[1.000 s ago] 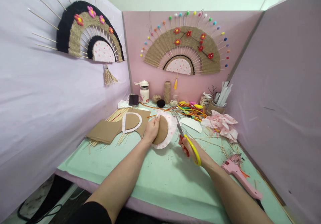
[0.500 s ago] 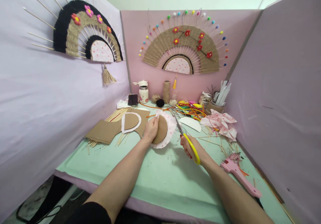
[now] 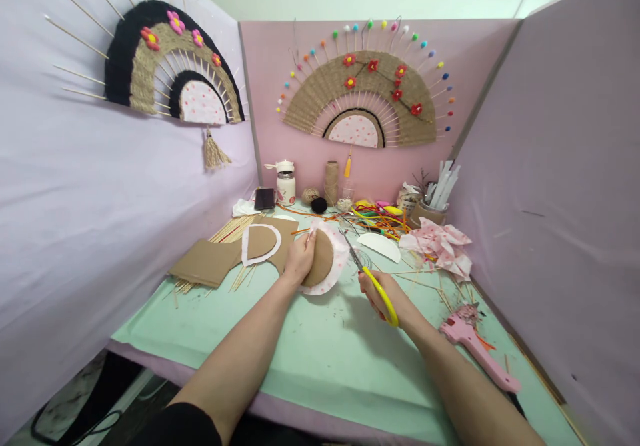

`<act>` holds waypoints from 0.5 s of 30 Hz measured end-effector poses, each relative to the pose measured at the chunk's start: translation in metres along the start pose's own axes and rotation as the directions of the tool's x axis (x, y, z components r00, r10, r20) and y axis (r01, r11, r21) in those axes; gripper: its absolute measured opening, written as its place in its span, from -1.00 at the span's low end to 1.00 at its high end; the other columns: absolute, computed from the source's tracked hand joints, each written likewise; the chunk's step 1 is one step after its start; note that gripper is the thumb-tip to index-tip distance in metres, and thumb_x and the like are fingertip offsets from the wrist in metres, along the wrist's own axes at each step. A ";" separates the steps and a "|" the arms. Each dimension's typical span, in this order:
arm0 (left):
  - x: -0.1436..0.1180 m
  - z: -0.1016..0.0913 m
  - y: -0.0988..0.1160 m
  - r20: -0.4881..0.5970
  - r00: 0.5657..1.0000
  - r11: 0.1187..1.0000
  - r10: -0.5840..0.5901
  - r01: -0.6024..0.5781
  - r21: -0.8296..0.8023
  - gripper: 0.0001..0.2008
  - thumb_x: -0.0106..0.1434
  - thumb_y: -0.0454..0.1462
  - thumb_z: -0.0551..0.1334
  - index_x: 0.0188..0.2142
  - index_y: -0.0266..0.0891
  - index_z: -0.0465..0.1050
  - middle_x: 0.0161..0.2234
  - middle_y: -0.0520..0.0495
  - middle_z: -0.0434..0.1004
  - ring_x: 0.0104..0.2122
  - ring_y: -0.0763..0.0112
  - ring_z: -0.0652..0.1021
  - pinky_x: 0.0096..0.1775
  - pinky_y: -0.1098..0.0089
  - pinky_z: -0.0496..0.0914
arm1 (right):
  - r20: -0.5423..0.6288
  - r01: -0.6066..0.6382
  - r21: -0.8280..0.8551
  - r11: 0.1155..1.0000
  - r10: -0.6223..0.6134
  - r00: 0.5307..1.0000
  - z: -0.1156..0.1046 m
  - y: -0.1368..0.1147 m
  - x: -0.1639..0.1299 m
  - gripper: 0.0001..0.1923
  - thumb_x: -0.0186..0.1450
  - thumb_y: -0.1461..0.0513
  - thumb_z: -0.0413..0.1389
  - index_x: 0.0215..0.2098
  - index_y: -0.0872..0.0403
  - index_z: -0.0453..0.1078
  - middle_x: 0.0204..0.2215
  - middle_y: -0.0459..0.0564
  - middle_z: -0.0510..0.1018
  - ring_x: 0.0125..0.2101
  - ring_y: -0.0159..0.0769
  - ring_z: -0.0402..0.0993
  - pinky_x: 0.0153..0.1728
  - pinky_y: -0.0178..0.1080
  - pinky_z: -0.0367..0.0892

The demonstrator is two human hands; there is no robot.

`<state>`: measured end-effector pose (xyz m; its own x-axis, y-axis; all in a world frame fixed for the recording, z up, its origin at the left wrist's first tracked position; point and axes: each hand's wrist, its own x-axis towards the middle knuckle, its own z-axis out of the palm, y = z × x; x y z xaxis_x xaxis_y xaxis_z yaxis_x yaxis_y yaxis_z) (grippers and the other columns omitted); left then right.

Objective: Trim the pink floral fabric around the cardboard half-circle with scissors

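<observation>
"Where does the head camera look from?"
"The person's head, facing forward and down across the desk (image 3: 310,353)."
"How near?"
"The forearms (image 3: 240,353) come closest; the pink back panel (image 3: 390,169) stands farther off, straight ahead."

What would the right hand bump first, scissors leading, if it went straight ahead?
Probably the spotted cloth in the left hand: the right hand points the scissors toward its edge, though depth is unclear and they might slip past.
</observation>
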<state>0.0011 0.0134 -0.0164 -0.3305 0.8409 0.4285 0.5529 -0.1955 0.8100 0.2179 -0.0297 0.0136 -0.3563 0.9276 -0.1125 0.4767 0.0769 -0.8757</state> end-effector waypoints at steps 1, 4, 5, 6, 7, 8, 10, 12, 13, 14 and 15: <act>0.000 0.000 0.000 -0.001 1.000 1.000 0.002 -0.002 0.001 -0.58 0.31 -0.01 -0.05 -0.57 -0.19 0.15 -0.59 0.07 0.27 -0.51 0.42 0.31 -0.41 0.39 0.13 | 0.004 0.017 -0.007 1.000 -0.017 1.000 0.000 0.002 0.001 -0.59 0.18 -0.09 0.04 -0.55 0.04 0.14 -0.76 -0.19 0.16 -0.78 -0.46 0.08 -0.76 -0.34 0.06; 0.000 0.000 0.001 -0.003 1.000 1.000 -0.002 0.002 -0.002 -0.58 0.31 -0.01 -0.05 -0.57 -0.19 0.15 -0.59 0.07 0.28 -0.52 0.42 0.30 -0.42 0.39 0.12 | 0.008 0.097 0.006 0.995 -0.097 0.995 0.001 0.009 0.004 -0.55 0.20 -0.14 -0.03 -0.53 0.04 0.14 -0.71 -0.18 0.16 -0.73 -0.46 0.08 -0.74 -0.35 0.07; 0.000 0.000 0.001 -0.003 1.000 1.000 -0.003 0.003 -0.002 -0.58 0.31 0.00 -0.05 -0.57 -0.19 0.14 -0.59 0.07 0.27 -0.52 0.42 0.30 -0.42 0.39 0.12 | 0.012 0.127 0.015 0.992 -0.127 0.992 0.002 0.012 0.005 -0.53 0.22 -0.17 -0.07 -0.51 0.05 0.15 -0.70 -0.17 0.17 -0.72 -0.46 0.08 -0.72 -0.35 0.08; -0.001 0.000 0.002 -0.001 1.000 1.000 -0.004 0.004 -0.002 -0.58 0.31 0.00 -0.05 -0.57 -0.19 0.13 -0.60 0.07 0.27 -0.52 0.42 0.30 -0.42 0.39 0.12 | 0.016 0.154 0.020 0.988 -0.154 0.988 0.003 0.014 0.006 -0.51 0.23 -0.19 -0.11 -0.49 0.05 0.16 -0.68 -0.17 0.17 -0.70 -0.45 0.08 -0.71 -0.35 0.08; -0.001 0.000 0.002 0.000 1.000 1.000 -0.005 0.005 0.000 -0.57 0.32 0.00 -0.05 -0.57 -0.18 0.12 -0.60 0.08 0.26 -0.52 0.42 0.29 -0.42 0.39 0.11 | 0.021 0.175 0.020 0.984 -0.176 0.984 0.003 0.017 0.007 -0.49 0.23 -0.21 -0.15 -0.47 0.05 0.17 -0.67 -0.17 0.18 -0.70 -0.45 0.09 -0.71 -0.35 0.09; -0.001 0.000 0.002 0.000 1.000 1.000 -0.006 0.006 0.002 -0.57 0.32 0.01 -0.06 -0.57 -0.18 0.11 -0.60 0.08 0.25 -0.53 0.42 0.29 -0.42 0.39 0.11 | 0.034 0.190 0.016 0.982 -0.191 0.981 0.003 0.019 0.008 -0.47 0.23 -0.22 -0.18 -0.45 0.05 0.17 -0.66 -0.16 0.18 -0.69 -0.44 0.10 -0.70 -0.34 0.11; -0.001 0.000 0.002 -0.003 1.000 1.000 -0.007 0.007 0.004 -0.57 0.31 0.01 -0.06 -0.57 -0.18 0.11 -0.60 0.08 0.25 -0.52 0.42 0.29 -0.42 0.39 0.11 | 0.060 0.207 0.006 0.978 -0.207 0.976 0.003 0.022 0.009 -0.45 0.23 -0.24 -0.21 -0.43 0.05 0.17 -0.64 -0.15 0.21 -0.67 -0.43 0.11 -0.68 -0.33 0.13; -0.001 -0.001 0.002 -0.005 1.000 1.000 -0.006 0.006 -0.001 -0.57 0.31 0.01 -0.06 -0.57 -0.18 0.11 -0.60 0.08 0.25 -0.52 0.42 0.29 -0.42 0.39 0.10 | 0.081 0.216 -0.003 0.976 -0.215 0.973 0.003 0.023 0.009 -0.44 0.24 -0.24 -0.22 -0.41 0.05 0.17 -0.63 -0.14 0.23 -0.67 -0.42 0.12 -0.67 -0.33 0.14; 0.000 -0.001 0.002 -0.005 1.000 1.000 -0.004 0.004 -0.008 -0.58 0.31 0.01 -0.06 -0.57 -0.18 0.11 -0.59 0.08 0.25 -0.52 0.42 0.29 -0.42 0.39 0.10 | 0.088 0.220 -0.005 0.975 -0.219 0.972 0.003 0.024 0.009 -0.44 0.24 -0.24 -0.23 -0.41 0.05 0.17 -0.62 -0.13 0.24 -0.66 -0.42 0.12 -0.67 -0.33 0.14; 0.000 -0.001 0.002 -0.004 1.000 1.000 -0.003 0.003 -0.015 -0.58 0.31 0.01 -0.06 -0.57 -0.18 0.11 -0.59 0.08 0.25 -0.52 0.42 0.29 -0.42 0.39 0.10 | 0.092 0.224 -0.007 0.975 -0.222 0.971 0.003 0.024 0.009 -0.44 0.25 -0.24 -0.24 -0.40 0.05 0.17 -0.61 -0.13 0.25 -0.66 -0.42 0.13 -0.66 -0.32 0.15; 0.000 -0.001 0.001 -0.004 1.000 1.000 -0.003 0.003 -0.021 -0.58 0.31 0.01 -0.06 -0.57 -0.18 0.11 -0.59 0.08 0.25 -0.52 0.42 0.29 -0.41 0.39 0.10 | 0.095 0.226 -0.008 0.974 -0.224 0.970 0.003 0.024 0.009 -0.44 0.25 -0.23 -0.25 -0.40 0.05 0.17 -0.61 -0.13 0.25 -0.65 -0.41 0.13 -0.66 -0.32 0.15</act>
<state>0.0013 0.0127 -0.0153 -0.3349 0.8396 0.4277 0.5354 -0.2039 0.8196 0.2240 -0.0208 -0.0094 -0.5289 0.8476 0.0423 0.3907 0.2874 -0.8745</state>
